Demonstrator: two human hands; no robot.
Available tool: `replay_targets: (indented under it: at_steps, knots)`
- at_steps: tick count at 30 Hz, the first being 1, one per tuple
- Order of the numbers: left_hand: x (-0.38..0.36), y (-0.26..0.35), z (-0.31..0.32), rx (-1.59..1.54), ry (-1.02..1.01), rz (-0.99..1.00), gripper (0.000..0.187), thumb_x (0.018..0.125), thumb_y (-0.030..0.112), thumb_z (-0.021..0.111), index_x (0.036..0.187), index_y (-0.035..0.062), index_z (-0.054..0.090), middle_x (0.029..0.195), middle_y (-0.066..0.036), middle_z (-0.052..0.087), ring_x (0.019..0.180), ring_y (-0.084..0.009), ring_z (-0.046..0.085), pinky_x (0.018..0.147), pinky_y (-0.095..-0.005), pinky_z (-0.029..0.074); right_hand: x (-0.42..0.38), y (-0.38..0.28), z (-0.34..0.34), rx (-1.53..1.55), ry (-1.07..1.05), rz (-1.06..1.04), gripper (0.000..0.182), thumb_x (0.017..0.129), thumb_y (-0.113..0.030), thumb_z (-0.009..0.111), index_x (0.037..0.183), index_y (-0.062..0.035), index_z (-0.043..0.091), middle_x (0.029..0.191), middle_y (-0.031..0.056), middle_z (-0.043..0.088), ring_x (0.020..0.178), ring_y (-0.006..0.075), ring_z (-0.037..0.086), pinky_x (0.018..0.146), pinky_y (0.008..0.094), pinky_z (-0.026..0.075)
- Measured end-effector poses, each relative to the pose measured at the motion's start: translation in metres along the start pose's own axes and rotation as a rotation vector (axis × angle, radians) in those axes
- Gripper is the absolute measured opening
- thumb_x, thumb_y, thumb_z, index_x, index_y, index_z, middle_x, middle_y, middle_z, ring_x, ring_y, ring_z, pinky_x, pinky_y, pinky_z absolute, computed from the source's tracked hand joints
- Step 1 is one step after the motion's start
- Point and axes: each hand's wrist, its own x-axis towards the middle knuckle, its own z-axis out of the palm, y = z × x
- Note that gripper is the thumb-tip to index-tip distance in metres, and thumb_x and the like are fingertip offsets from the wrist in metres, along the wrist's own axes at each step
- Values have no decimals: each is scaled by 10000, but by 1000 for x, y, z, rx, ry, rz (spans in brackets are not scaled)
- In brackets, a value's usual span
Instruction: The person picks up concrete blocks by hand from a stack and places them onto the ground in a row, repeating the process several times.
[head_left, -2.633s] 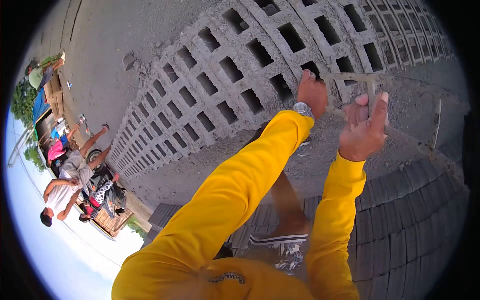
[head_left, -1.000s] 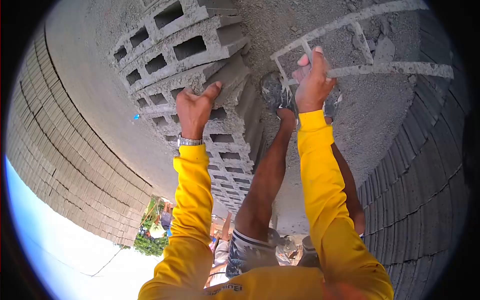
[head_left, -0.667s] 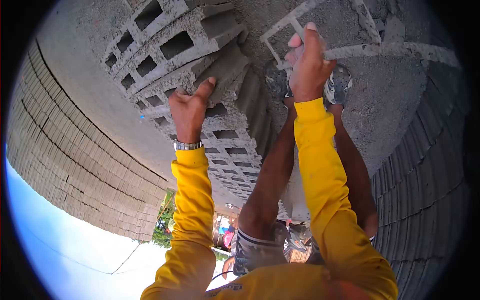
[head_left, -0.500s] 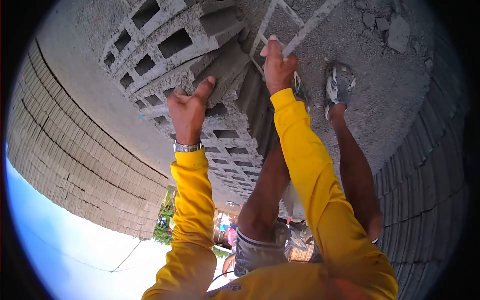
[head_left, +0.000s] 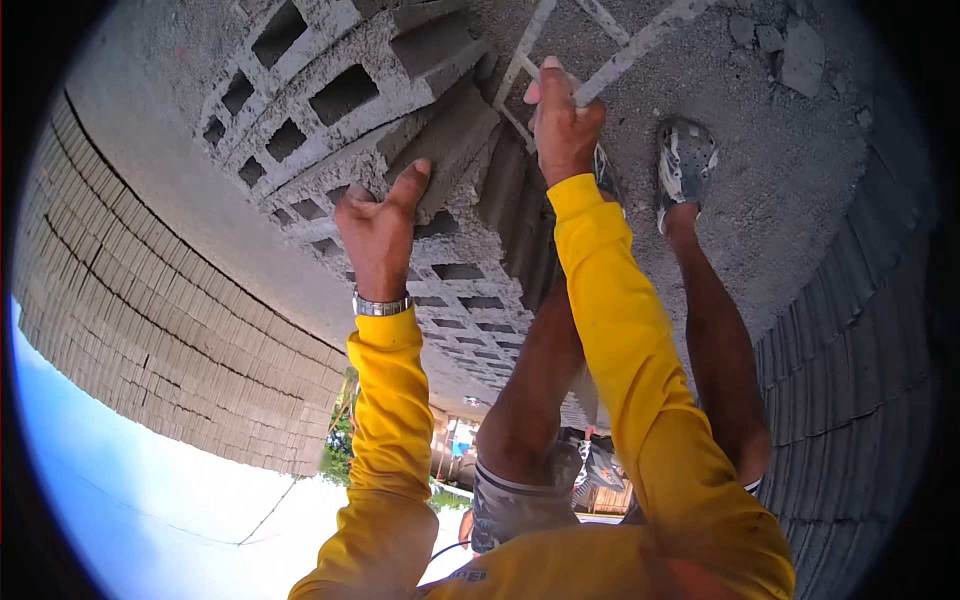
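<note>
My left hand (head_left: 383, 228), with a metal watch on the wrist, grips the edge of a grey hollow concrete block (head_left: 445, 135) in a stack. Its thumb lies on the block's side, and its fingertips are hidden around the holed face. My right hand (head_left: 568, 125) is closed around a bar of a pale, worn metal frame (head_left: 640, 48), which reaches over the gravelly ground beside the stack. More hollow blocks (head_left: 345, 95) lean at an angle just above my left hand in the view.
A long wall of stacked blocks (head_left: 170, 310) curves along the left, and another stack (head_left: 850, 370) stands on the right. Broken concrete pieces (head_left: 802, 60) lie on the ground (head_left: 770, 160). My feet, one in a patterned clog (head_left: 686, 160), stand beside the block stack.
Both hands keep their grips. The view has shifted slightly, so the hands and the metal frame appear a little further right.
</note>
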Motion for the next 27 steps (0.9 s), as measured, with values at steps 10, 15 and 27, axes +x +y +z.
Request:
replay_targets:
  at_steps: [10, 15, 27]
  knots:
    - [4, -2, 5, -15, 12, -5, 589, 719, 246, 869, 588, 136, 305, 592, 57, 363, 557, -65, 292, 486, -251, 215, 5, -5, 1, 24, 80, 130, 411, 901, -342, 620, 614, -47, 609, 620, 32, 621, 573, 164, 556, 649, 310, 457]
    - [-2, 7, 6, 21, 30, 1, 591, 722, 248, 867, 588, 131, 304, 589, 57, 366, 559, -68, 290, 485, -255, 218, -7, -35, -12, 10, 15, 46, 409, 920, -336, 613, 630, -46, 610, 594, 20, 586, 547, 146, 539, 581, 301, 426]
    - [2, 1, 7, 29, 44, 9, 604, 698, 295, 872, 572, 110, 311, 580, 42, 364, 550, -93, 292, 486, -281, 234, -3, 25, 8, -206, -50, -147, 456, 905, -378, 642, 652, 2, 647, 566, 95, 614, 547, 221, 623, 587, 352, 472]
